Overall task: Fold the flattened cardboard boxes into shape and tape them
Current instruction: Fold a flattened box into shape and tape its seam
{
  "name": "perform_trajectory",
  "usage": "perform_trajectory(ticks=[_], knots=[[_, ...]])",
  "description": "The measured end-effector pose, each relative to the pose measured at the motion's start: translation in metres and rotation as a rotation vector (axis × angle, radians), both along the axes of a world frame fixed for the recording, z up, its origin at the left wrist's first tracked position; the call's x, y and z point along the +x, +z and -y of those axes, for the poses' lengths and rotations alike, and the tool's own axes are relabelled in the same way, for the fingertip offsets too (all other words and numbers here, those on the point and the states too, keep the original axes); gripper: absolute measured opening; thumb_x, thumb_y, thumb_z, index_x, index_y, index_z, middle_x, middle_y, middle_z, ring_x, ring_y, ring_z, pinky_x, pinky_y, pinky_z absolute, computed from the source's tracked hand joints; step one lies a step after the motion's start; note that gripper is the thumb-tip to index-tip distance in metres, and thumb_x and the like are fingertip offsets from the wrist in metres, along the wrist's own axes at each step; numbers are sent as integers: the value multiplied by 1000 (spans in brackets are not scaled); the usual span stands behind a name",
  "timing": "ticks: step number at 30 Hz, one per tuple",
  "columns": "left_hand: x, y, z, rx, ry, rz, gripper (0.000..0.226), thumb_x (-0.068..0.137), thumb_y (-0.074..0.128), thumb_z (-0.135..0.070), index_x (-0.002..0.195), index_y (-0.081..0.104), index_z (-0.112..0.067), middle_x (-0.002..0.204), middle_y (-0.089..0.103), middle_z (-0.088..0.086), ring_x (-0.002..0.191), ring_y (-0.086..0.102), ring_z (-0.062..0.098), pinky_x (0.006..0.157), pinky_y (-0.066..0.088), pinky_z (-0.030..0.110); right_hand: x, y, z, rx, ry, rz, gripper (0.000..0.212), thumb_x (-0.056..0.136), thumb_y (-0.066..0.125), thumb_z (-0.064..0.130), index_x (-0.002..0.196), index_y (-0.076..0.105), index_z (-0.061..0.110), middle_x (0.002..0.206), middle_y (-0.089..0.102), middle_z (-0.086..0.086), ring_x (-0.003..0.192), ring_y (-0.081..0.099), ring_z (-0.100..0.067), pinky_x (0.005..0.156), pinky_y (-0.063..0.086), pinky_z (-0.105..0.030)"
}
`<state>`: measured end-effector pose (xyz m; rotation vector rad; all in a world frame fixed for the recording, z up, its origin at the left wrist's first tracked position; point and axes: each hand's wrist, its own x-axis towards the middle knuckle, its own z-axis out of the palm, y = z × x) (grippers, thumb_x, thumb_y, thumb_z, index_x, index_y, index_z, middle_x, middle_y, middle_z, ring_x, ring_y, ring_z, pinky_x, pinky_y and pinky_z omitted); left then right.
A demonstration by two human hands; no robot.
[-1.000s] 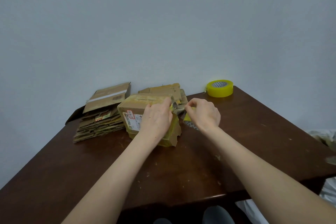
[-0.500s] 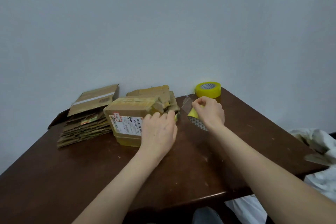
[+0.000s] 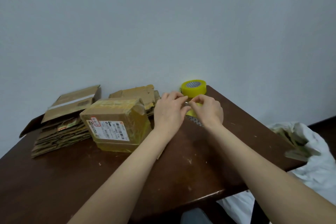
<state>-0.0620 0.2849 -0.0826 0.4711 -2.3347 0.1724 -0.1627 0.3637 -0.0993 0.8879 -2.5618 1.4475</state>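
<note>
Grip changed: your left hand (image 3: 169, 112) has quit the taped box (image 3: 114, 122), now just to its left, and pinches the tape end (image 3: 187, 102) at the roll (image 3: 193, 113) your right hand (image 3: 208, 112) clasps, suggesting another strip.

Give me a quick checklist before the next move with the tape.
1. Tape roll gripped: ok, the right hand is curled over it.
2. Loose tape end caught by the left hand: cannot tell; its fingertips meet the right hand's, but the strip barely shows.
3. Box folded into shape: ok, it stands closed just left of the left hand.
4. Box steadied: not ok, both hands are at the tape.
5. Flat cardboard stack out of the way: ok, it lies left of the box.
6. Spare roll available: ok, at the table's far edge.
</note>
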Motion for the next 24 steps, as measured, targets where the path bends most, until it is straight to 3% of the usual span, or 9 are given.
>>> perform_trajectory(ticks=[3,6,9,11,14,15,19,22,24], knots=[[-14,2,4,197,75,145,32,88,61,-40,117,67,-29,117,64,-8,110,50,21,86,42,35,-2,-3,-3,-6,36,-25,16,90,57,39,93,69,29,95,71,-3,96,62,-27,72,41,-31],[-21,0,6,498,12,74,20,85,66,-35,103,75,-31,100,73,-5,99,62,16,83,51,35,-6,-6,-8,-39,95,-44,16,92,54,39,93,68,30,95,71,0,94,62,-26,75,46,-34],[-26,-2,0,652,-5,-41,13,84,69,-29,91,78,-23,89,74,-5,89,65,12,80,50,27,-11,-8,-11,-41,125,-31,15,94,53,40,96,64,30,97,70,1,96,61,-26,74,42,-33],[-29,-4,-3,674,19,-107,13,85,66,-25,88,78,-20,87,74,-4,88,64,12,81,49,27,-12,-9,-12,-77,148,36,21,93,56,39,109,59,25,97,68,2,101,60,-25,79,42,-34],[-29,-6,-5,691,69,-168,15,87,65,-24,90,78,-17,87,73,-1,87,63,14,79,48,29,-16,-4,-18,-179,208,202,62,87,66,36,140,39,16,86,64,11,109,58,-20,92,45,-37],[-29,-6,-4,713,68,-192,15,87,65,-23,90,77,-16,87,73,-1,86,63,15,78,49,29,-18,-4,-20,-157,243,208,67,86,68,34,143,38,16,86,64,13,111,57,-19,95,44,-37],[-27,-4,-7,652,63,-184,13,88,63,-22,89,75,-17,85,68,-3,82,59,13,72,46,27,-18,-7,-19,17,295,99,42,86,65,36,126,59,29,116,66,0,111,60,-21,90,50,-37],[-25,-9,-11,519,99,-154,12,90,60,-23,88,71,-19,89,66,-5,85,58,14,71,44,29,-14,-3,-17,153,219,-29,37,89,57,41,126,57,37,125,62,1,116,56,-24,88,47,-36],[-24,-11,-11,539,109,-144,12,91,58,-23,89,69,-20,93,66,-5,87,57,15,71,43,28,-13,-2,-17,178,192,-56,37,90,55,41,126,56,36,126,61,-1,116,55,-26,87,45,-36]])
